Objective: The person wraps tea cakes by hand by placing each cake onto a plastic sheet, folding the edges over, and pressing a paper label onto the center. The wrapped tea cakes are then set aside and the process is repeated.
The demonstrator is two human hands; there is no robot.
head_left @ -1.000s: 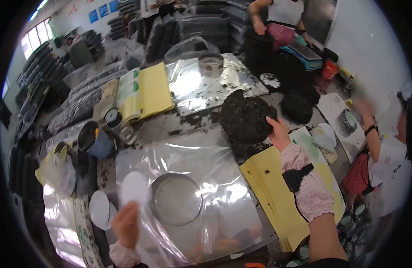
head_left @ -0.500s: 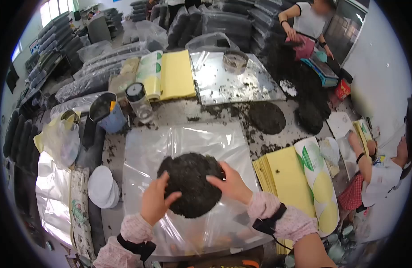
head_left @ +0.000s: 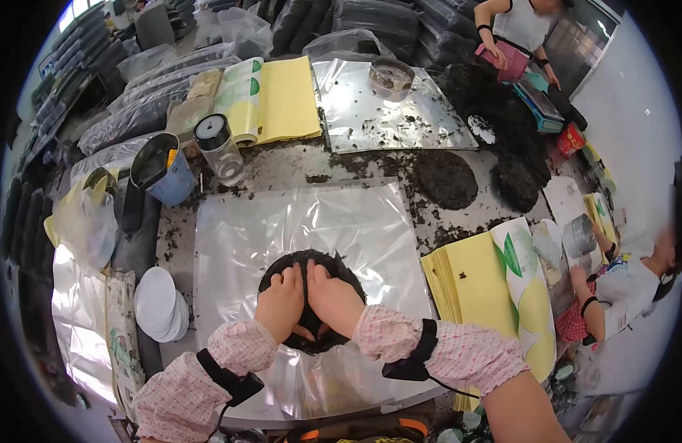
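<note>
Both my hands lie flat on the dark cake, a round, crumbly, black disc. My left hand is open, palm down, fingers together and pointing to 12 o'clock. My right hand is the same, open and pressed flat, touching the left one along the inner edge. Nothing is gripped; the palms only cover the cake's middle, and its rim shows at 12 and at 6 o'clock around them. The cake sits on the clear plastic sheet, a bit below the sheet's centre, and the sheet is spread on the dirty table. Loose dark crumbs are scattered on the table at 1 o'clock from the cake. A yellow paper stack lies at 3 o'clock, just beside the sheet's edge. White discs are piled at 9 o'clock, off the sheet. At 11 o'clock stand a jar with a black lid and a blue cup, near each other. A second dark cake lies at 1 o'clock, well apart from mine. Farther at 12 o'clock there is a metal ring on another shiny sheet. One co-worker is at 1 o'clock at the far end; I cannot tell what their hands hold.
</note>
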